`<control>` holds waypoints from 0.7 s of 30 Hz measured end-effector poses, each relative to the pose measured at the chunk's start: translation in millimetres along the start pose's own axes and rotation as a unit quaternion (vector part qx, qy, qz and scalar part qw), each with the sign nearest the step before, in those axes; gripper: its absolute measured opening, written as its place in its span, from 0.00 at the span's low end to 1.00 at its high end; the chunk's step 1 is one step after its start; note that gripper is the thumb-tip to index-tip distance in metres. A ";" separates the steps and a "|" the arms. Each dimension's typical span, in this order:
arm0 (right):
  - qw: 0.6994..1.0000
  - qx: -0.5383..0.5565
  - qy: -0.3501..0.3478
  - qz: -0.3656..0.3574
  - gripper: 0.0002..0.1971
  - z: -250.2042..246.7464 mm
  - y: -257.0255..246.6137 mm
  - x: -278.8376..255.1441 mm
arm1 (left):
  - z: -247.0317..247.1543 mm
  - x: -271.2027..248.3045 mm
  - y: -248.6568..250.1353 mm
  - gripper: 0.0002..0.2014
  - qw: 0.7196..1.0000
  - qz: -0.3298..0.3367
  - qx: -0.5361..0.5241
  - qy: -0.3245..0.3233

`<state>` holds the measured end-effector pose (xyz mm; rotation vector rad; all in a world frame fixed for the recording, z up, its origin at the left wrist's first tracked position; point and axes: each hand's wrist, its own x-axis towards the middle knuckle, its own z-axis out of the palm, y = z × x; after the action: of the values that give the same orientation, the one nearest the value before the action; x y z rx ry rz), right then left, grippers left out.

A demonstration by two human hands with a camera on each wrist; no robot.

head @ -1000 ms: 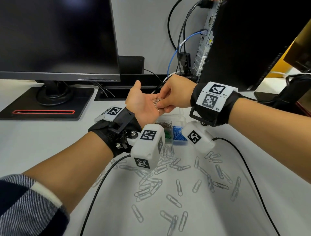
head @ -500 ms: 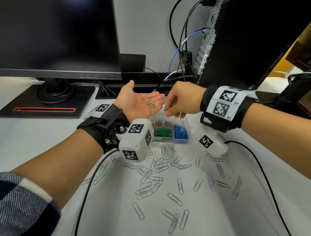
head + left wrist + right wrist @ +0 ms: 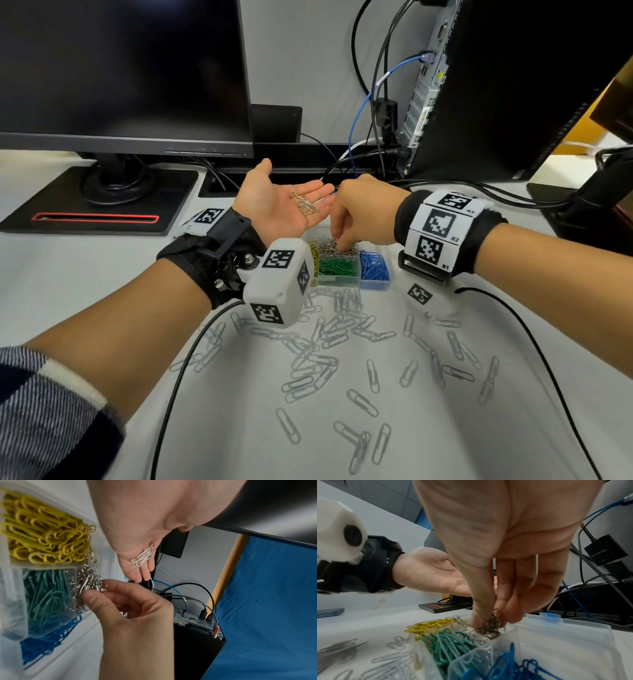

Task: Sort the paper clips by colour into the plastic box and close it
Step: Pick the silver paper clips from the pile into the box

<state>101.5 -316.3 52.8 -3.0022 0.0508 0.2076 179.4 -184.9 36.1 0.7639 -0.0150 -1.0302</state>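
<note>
desk (image 3: 445,428): many white clips (image 3: 318,363) lie loose in front of the box, unsorted.

box (image 3: 573,630): open on the desk behind the loose clips. compartments hold yellow clips (image 3: 42,534), green clips (image 3: 337,265), blue clips (image 3: 373,267) and silver clips (image 3: 489,630), each apart.

right hand (image 3: 363,214): a second ago it was at the left palm; now it is down in the silver compartment, thumb and fingers pinching silver clips. judged mid-deposit.

left hand (image 3: 277,205): flat, palm up, fingers straight beside the box, carrying a few silver clips (image 3: 305,207). fewer than before, so more transfers remain, then the white clips and closing.
</note>
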 end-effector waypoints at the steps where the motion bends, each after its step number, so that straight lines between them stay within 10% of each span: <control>1: 1.000 0.005 0.002 0.001 0.10 0.6 0.8 -0.7 | -0.6 0.1 -0.2 0.41 1.000 0.001 0.001 0.001; 8: 0.999 0.021 0.033 0.003 0.07 1.3 11.0 -7.1 | -1.8 -0.5 -2.0 0.42 1.000 -0.001 0.008 0.004; 14: 0.969 0.147 0.195 0.034 0.06 -7.1 10.9 -4.9 | 8.9 -4.4 -11.1 0.45 1.000 0.012 0.000 -0.004; 21: 0.971 0.187 0.149 0.031 0.11 -4.7 -0.1 3.7 | 24.0 -10.3 -19.6 0.46 0.997 0.030 -0.063 -0.024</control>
<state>105.9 -316.9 56.9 -2.6293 0.1903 -0.2248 150.3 -196.1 46.1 0.6206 -0.0127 -0.9829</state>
